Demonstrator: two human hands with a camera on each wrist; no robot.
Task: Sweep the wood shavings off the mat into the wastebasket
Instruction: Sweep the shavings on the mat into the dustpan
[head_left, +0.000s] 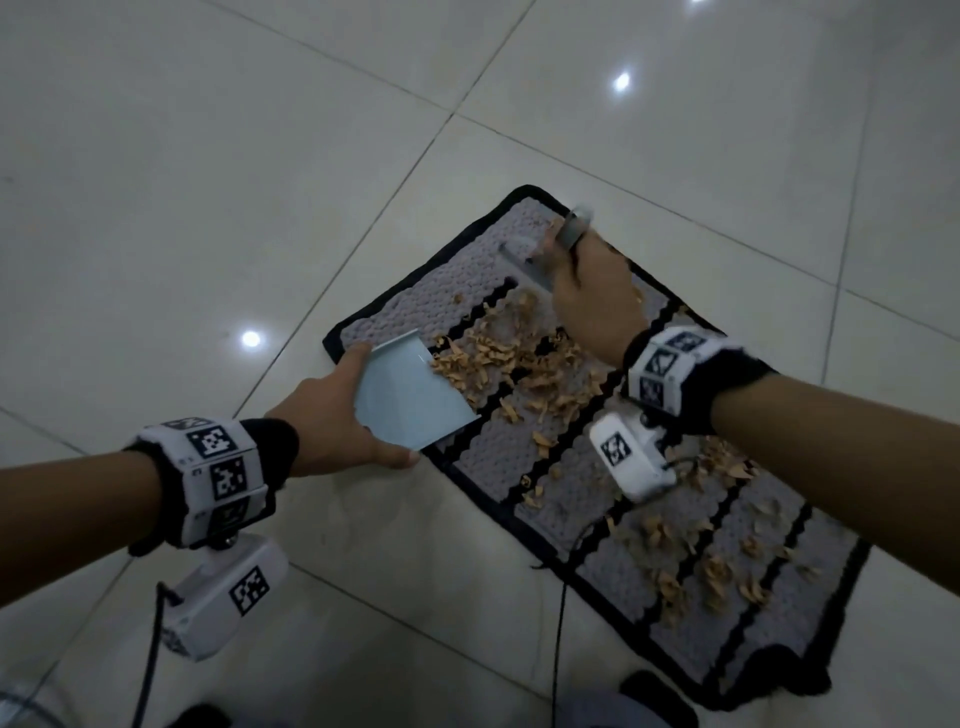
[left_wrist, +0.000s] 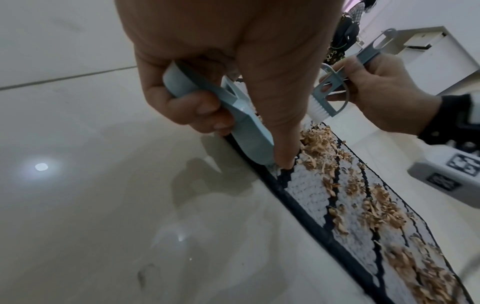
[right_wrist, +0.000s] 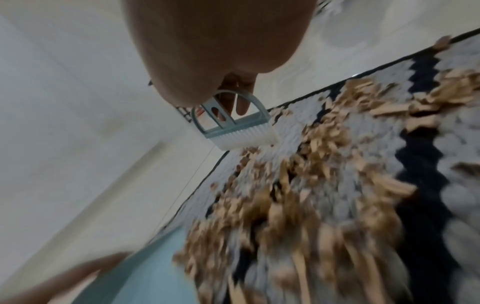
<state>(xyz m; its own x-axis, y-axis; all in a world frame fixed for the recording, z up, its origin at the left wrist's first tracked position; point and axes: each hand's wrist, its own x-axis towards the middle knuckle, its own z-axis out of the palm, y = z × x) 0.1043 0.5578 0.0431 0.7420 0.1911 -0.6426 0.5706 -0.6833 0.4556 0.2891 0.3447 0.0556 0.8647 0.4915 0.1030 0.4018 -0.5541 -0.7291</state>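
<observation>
A grey mat with black wavy stripes and a black border lies on the tiled floor. Tan wood shavings are scattered across it, thickest near its middle. My left hand grips a light blue dustpan by its handle, its front edge resting on the mat's left side beside the shavings. My right hand holds a small blue brush with white bristles over the far end of the mat, just beyond the pile. No wastebasket is in view.
Glossy pale floor tiles surround the mat on all sides. A black cable trails over the mat's near edge. In the left wrist view, white furniture and a standing person are far off.
</observation>
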